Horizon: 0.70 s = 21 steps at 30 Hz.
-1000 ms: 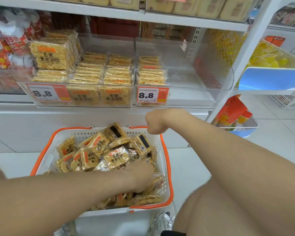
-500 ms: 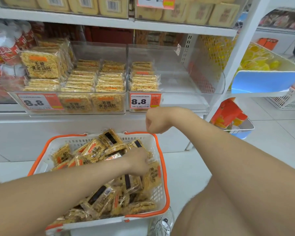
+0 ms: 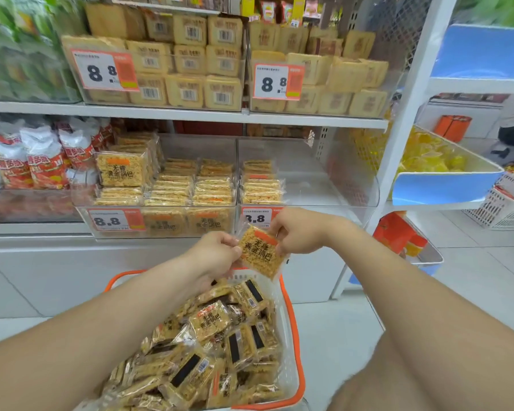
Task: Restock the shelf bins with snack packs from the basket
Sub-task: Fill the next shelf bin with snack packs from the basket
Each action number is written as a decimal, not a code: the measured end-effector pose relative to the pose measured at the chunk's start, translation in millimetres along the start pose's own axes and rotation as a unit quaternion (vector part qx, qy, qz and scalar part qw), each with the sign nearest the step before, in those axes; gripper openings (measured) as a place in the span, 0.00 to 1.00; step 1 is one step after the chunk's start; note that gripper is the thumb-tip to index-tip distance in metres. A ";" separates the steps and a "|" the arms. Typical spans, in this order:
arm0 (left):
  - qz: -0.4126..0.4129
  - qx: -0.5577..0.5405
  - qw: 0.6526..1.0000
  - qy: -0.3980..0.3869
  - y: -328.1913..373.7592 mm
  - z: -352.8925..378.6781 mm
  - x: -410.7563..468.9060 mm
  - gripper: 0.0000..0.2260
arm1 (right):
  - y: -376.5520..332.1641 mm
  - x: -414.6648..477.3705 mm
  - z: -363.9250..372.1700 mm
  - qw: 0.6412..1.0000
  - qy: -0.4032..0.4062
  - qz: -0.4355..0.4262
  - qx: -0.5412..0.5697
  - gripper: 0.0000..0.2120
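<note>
My left grip (image 3: 217, 256) is pinching the left edge of one snack pack (image 3: 260, 255); my right grip (image 3: 298, 232) is pinching its upper right edge. Both are grasping the same pack, which is hanging tilted above the far rim of the basket (image 3: 298, 336), apart from it. The basket is holding a heap of like packs (image 3: 208, 351). Beyond and above the basket, the right shelf bin (image 3: 324, 185) is carrying one short stack at its left side; the left shelf bin (image 3: 166, 200) is sitting nearly full.
</note>
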<state>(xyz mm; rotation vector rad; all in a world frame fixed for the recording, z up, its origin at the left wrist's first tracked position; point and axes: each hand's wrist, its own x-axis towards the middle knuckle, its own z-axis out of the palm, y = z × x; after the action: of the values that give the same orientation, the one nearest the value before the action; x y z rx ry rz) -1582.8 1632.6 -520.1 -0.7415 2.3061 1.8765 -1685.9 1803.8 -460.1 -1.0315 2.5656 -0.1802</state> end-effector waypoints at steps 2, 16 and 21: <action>0.019 -0.011 1.000 0.004 15.7 -4.1 -0.6 0.06 | -5.2 -3.3 -7.4 0.999 0.036 0.005 0.027 0.07; 0.322 0.357 0.871 0.102 107.7 -6.4 43.5 0.17 | 14.5 48.2 -35.9 0.868 0.401 0.156 0.248 0.13; 0.374 0.512 0.766 0.103 108.2 9.9 89.2 0.08 | 52.8 78.3 -43.4 0.813 0.442 0.257 0.278 0.13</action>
<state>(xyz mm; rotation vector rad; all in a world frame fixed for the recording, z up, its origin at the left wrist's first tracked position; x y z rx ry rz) -1708.2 1628.2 -456.5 0.1833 3.4349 0.2569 -1788.4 1787.3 -455.9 0.0547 3.0894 -1.4433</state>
